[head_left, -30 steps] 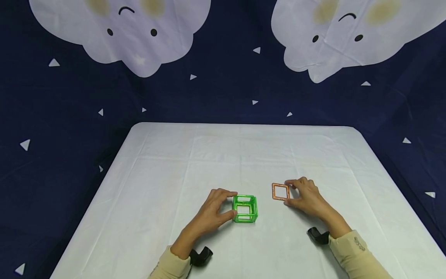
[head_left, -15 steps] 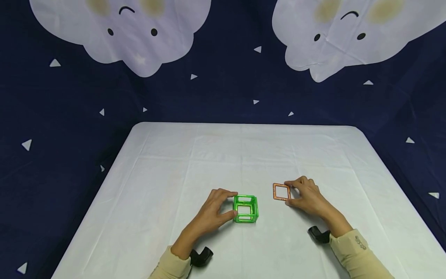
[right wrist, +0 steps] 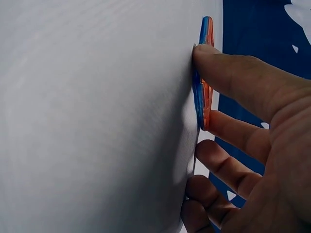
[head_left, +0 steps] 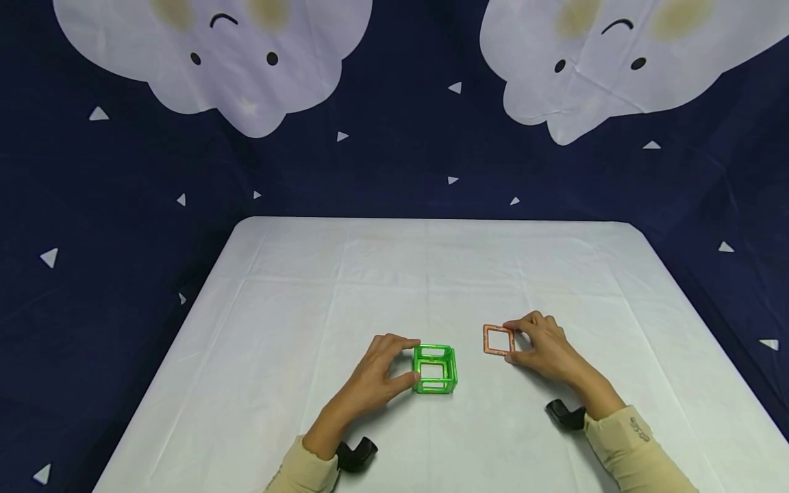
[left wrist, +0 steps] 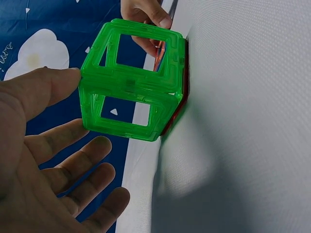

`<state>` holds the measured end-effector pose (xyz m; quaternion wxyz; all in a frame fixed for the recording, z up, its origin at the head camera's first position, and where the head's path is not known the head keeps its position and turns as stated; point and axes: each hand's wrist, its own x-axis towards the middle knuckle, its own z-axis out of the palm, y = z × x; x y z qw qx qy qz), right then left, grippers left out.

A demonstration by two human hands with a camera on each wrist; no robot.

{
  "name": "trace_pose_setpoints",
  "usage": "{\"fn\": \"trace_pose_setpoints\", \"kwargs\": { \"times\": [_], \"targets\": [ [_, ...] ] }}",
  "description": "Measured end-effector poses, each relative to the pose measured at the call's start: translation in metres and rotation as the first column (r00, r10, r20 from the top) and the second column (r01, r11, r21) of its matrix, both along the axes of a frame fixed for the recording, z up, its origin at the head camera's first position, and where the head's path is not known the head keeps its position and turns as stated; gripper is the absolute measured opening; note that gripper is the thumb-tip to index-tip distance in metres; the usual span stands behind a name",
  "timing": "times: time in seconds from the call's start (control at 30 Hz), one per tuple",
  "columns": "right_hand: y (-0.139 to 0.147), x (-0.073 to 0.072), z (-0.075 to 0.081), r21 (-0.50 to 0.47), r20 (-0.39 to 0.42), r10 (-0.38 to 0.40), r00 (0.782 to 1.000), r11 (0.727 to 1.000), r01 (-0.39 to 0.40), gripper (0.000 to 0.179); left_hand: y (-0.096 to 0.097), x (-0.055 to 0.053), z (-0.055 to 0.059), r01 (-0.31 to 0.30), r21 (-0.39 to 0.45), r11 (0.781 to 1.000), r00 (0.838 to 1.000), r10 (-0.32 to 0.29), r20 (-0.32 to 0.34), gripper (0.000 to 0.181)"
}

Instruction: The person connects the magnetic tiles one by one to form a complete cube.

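A cube of green magnetic frame tiles [head_left: 449, 373] sits on the white table. My left hand [head_left: 370, 378] holds it from the left, thumb and index finger pinching its edges; the other fingers are spread apart in the left wrist view. A red tile [left wrist: 185, 73] lines the cube's underside there. To the right, my right hand [head_left: 545, 348] pinches an orange square magnetic tile [head_left: 486, 339] between thumb and index finger, flat on or close to the table. The right wrist view shows a blue layer [right wrist: 198, 99] lying against the orange one.
White cloth covers the table [head_left: 345, 274]. Behind it hangs a dark blue curtain [head_left: 394, 157] with clouds and small triangles. A black wrist device [head_left: 356, 454] is on the left wrist, and another black device [head_left: 564, 415] on the right.
Both hands, the cube and the orange tile keep their places. Only a slight shift of the head view shows.
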<state>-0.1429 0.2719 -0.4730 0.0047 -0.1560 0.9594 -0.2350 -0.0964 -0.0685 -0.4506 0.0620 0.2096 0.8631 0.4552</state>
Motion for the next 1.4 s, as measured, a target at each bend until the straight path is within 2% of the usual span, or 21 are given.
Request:
{"fn": "trace_pose_setpoints", "kwargs": {
  "times": [0.4,0.73,0.97,1.2,1.4],
  "targets": [
    [0.001,0.0,0.002,-0.041,-0.007,-0.008,1.0,0.999,0.007,0.051,0.0,0.0,0.0,0.001,-0.008,1.0,1.0,-0.001,-0.018,0.047],
    [0.0,0.004,0.013,-0.089,-0.019,-0.027,0.999,0.996,0.026,0.052,0.0,0.001,0.001,0.004,-0.008,1.0,1.0,-0.004,-0.016,0.047],
    [-0.004,0.007,0.022,-0.115,-0.064,-0.009,0.998,0.993,0.001,0.052,-0.001,0.001,0.002,0.01,-0.004,1.0,1.0,-0.01,-0.013,0.047],
    [-0.015,0.015,0.034,-0.14,-0.062,0.011,0.998,0.99,-0.019,0.052,-0.001,0.001,0.001,0.011,-0.015,1.0,1.0,-0.011,-0.017,0.049],
    [-0.025,0.023,0.041,-0.147,-0.121,0.032,0.992,0.988,-0.049,0.051,-0.001,0.001,0.001,0.012,-0.025,1.0,0.999,-0.013,-0.03,0.05]
  ]
}}
